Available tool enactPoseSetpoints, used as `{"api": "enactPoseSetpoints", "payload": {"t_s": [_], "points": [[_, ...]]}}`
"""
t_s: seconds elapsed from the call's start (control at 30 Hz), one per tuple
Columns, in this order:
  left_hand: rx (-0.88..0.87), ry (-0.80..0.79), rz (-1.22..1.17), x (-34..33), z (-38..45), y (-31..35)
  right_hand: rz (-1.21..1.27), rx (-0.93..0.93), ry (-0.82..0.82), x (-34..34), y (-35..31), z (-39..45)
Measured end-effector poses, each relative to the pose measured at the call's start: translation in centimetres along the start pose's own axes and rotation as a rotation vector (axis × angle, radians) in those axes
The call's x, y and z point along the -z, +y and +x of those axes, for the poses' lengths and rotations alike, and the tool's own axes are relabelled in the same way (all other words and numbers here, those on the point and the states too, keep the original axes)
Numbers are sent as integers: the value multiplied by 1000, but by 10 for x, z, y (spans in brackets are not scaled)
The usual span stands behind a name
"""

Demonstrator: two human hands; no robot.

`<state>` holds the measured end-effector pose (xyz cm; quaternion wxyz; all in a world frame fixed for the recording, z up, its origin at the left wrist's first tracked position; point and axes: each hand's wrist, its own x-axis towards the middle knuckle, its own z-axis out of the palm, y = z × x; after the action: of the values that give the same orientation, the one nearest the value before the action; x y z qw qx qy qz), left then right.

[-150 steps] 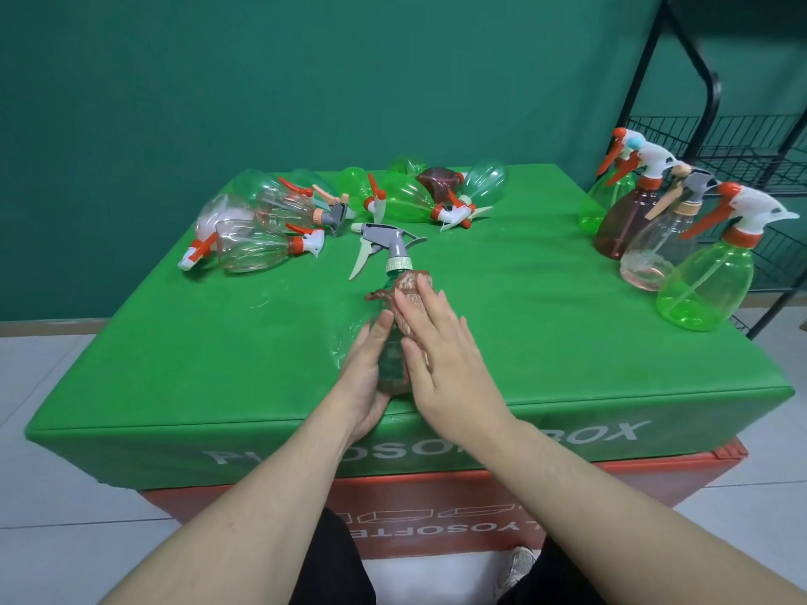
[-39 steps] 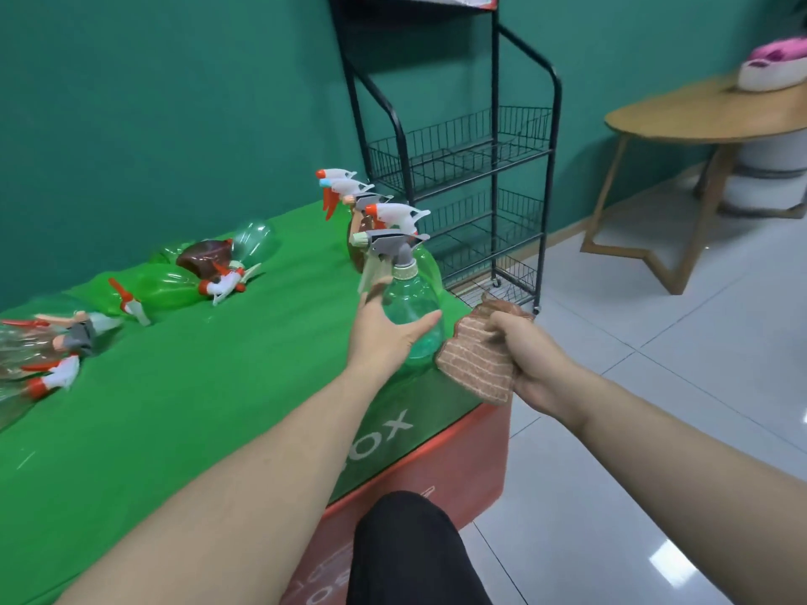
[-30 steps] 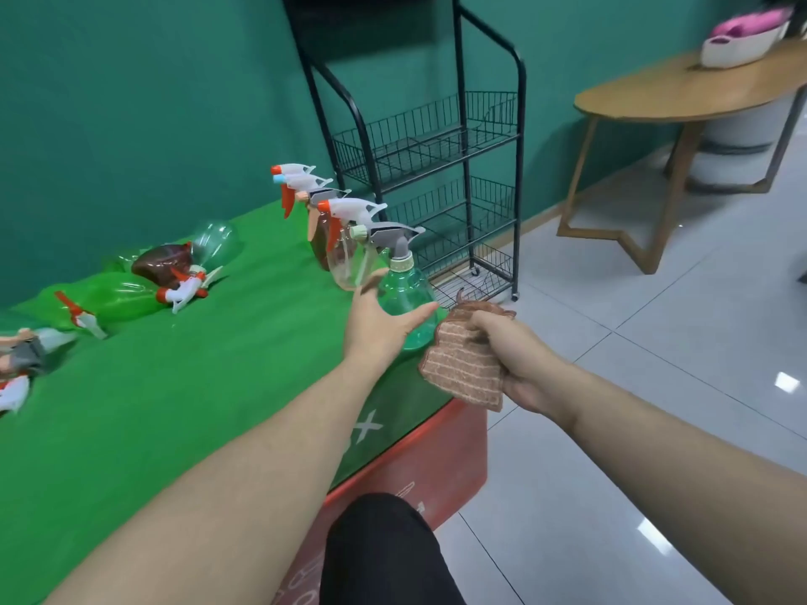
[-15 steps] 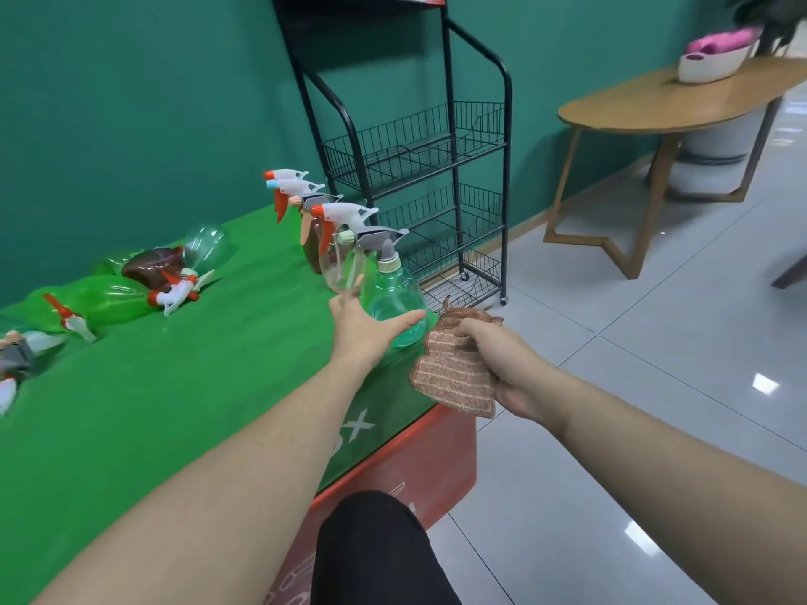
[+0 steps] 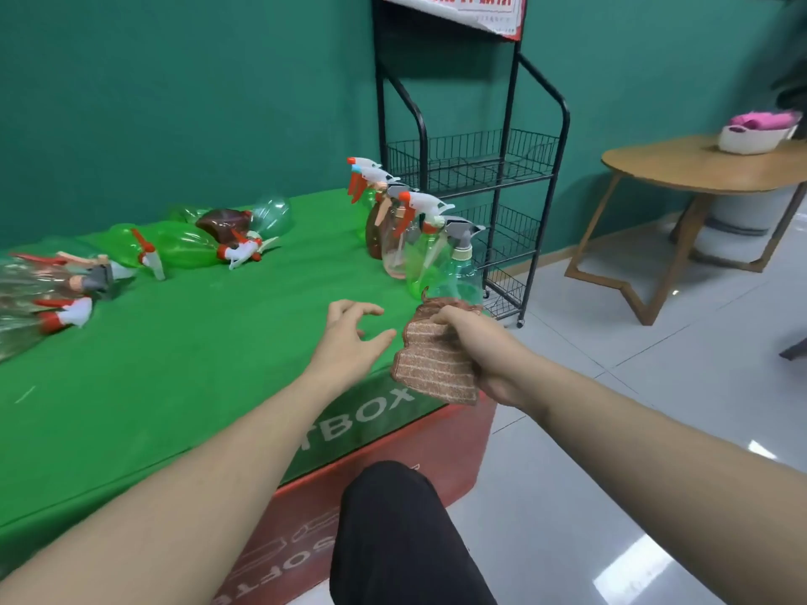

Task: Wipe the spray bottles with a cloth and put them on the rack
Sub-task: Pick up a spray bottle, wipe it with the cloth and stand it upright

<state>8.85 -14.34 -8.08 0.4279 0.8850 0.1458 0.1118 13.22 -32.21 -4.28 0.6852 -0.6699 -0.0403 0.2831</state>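
A teal spray bottle [image 5: 458, 277] with a grey trigger stands upright near the right corner of the green table [image 5: 196, 364], at the front of a row of several upright bottles [image 5: 395, 229]. My left hand [image 5: 349, 342] hovers just left of it, fingers loosely spread, holding nothing. Gripped in my right hand [image 5: 480, 347] is a brown striped cloth [image 5: 432, 364], which hangs in front of the teal bottle's base. Several more bottles [image 5: 192, 246] lie on their sides at the table's far left. The black wire rack [image 5: 476, 168] stands behind the table's right end.
A round wooden table [image 5: 707, 168] with a white basket [image 5: 755, 135] stands at the right on the tiled floor. My dark-clad knee [image 5: 393, 530] is at the bottom middle. The table's red base [image 5: 393, 451] shows below the green cover.
My left hand has let go of the teal bottle and drawn back to the left; the bottle now stands on the table by the others. The right hand still holds the cloth.
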Motion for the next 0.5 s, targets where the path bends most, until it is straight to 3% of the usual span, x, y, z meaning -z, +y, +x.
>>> {"api": "enactPoseSetpoints", "payload": {"t_s": [0.5], "points": [[113, 155, 57, 155, -46, -121, -223, -1, -203, -144, 16, 47]]}}
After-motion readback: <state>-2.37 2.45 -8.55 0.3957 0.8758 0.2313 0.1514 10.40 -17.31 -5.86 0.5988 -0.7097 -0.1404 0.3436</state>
